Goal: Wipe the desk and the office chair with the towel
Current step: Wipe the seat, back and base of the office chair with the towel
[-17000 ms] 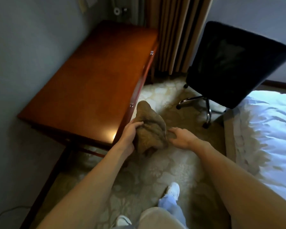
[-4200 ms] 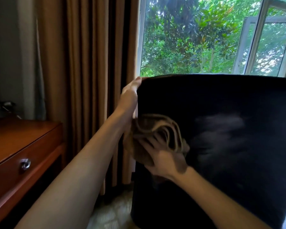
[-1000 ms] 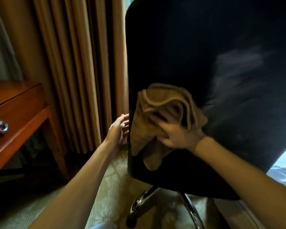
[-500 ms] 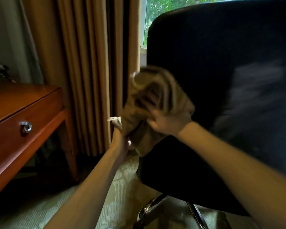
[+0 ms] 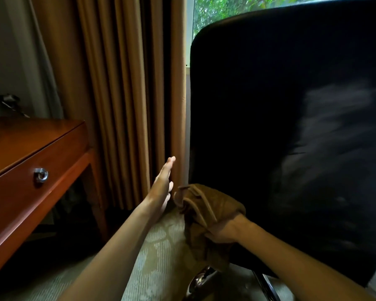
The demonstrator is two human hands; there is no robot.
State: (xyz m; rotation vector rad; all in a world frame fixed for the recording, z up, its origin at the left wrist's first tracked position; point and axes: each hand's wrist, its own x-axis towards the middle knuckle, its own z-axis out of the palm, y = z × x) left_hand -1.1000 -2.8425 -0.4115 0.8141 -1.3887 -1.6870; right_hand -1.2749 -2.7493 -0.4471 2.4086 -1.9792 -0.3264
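Note:
The black office chair (image 5: 269, 109) fills the right of the view, its backrest turned toward me. My right hand (image 5: 224, 230) grips the bunched brown towel (image 5: 206, 216) against the lower left corner of the backrest; most of its fingers are hidden in the cloth. My left hand (image 5: 164, 183) is held flat with straight fingers, just left of the chair's edge, holding nothing. The reddish wooden desk (image 5: 26, 153) stands at the left with a metal drawer knob (image 5: 40, 175).
Tan curtains (image 5: 122, 88) hang between desk and chair, with a window (image 5: 226, 9) behind the chair top. The chair's chrome base (image 5: 201, 281) sits on pale patterned carpet (image 5: 159, 253). A dark gap lies under the desk.
My right hand has swept the towel down from the upper left edge of the backrest to its lower left corner. My left hand has come off the chair and opened flat.

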